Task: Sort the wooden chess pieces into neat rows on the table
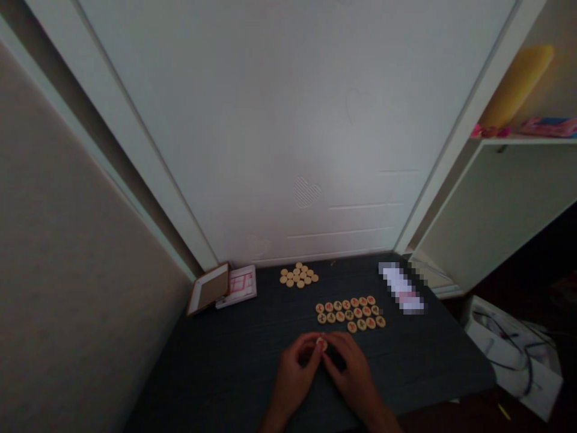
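Between the fingertips of my left hand (295, 370) and my right hand (354, 370), a round wooden xiangqi piece (321, 344) with a red mark is held just above the dark table. Both hands are closed in a pinch on it. Beyond my right hand lie rows of xiangqi pieces (350, 314), face up with red and black characters. The nearest row is shorter and sits toward the right. Farther back, near the white panel, a loose cluster of plain-looking pieces (296, 275) shows no characters.
The dark table (216, 367) meets a white panel (288, 120) at the back. At its left corner, a brown-edged box lid (208, 290) leans on a white box (240, 285) with red lines. A blurred-out white item (401, 287) lies right. A white box with cables (514, 355) stands beyond the right edge.
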Tool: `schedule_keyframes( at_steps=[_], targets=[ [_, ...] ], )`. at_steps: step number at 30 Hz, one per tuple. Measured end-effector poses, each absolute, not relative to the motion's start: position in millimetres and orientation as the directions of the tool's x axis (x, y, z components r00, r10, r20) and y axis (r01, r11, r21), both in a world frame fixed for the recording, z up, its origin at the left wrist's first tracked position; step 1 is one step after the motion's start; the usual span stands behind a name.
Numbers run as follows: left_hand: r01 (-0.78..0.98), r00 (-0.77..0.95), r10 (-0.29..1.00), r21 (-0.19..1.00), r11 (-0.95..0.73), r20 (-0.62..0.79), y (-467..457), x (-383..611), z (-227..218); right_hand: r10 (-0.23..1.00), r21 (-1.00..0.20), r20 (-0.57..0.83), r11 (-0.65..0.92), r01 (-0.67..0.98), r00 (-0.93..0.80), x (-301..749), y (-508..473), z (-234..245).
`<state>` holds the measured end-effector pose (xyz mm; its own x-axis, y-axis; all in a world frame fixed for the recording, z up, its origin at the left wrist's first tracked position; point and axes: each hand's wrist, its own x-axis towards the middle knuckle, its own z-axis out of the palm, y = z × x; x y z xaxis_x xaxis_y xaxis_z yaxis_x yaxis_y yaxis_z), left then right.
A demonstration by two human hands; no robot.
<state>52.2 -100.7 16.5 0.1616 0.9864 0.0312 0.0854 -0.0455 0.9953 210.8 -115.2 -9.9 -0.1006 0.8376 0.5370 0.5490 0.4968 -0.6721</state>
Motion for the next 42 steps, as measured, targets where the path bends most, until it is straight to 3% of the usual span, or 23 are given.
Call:
schedule_keyframes(
  at_steps=[8, 18, 42],
  targets=[
    [0.169, 0.140, 0.989, 0.983, -0.064, 0.040, -101, 51, 14, 0.824, -0.627, 0.551, 0.515, 0.584, -0.133, 220, -120, -9],
    [0.235, 0.146, 0.988, 0.968, -0.084, 0.050, -102, 52, 11, 0.839, -0.520, 0.537, 0.407, 0.751, -0.082, 244, -121, -30],
    [0.276, 0.124, 0.989, 0.954, -0.116, 0.084, -103, 54, 14, 0.842, -0.512, 0.535, 0.387, 0.766, -0.068, 254, -124, -24]
  ],
)
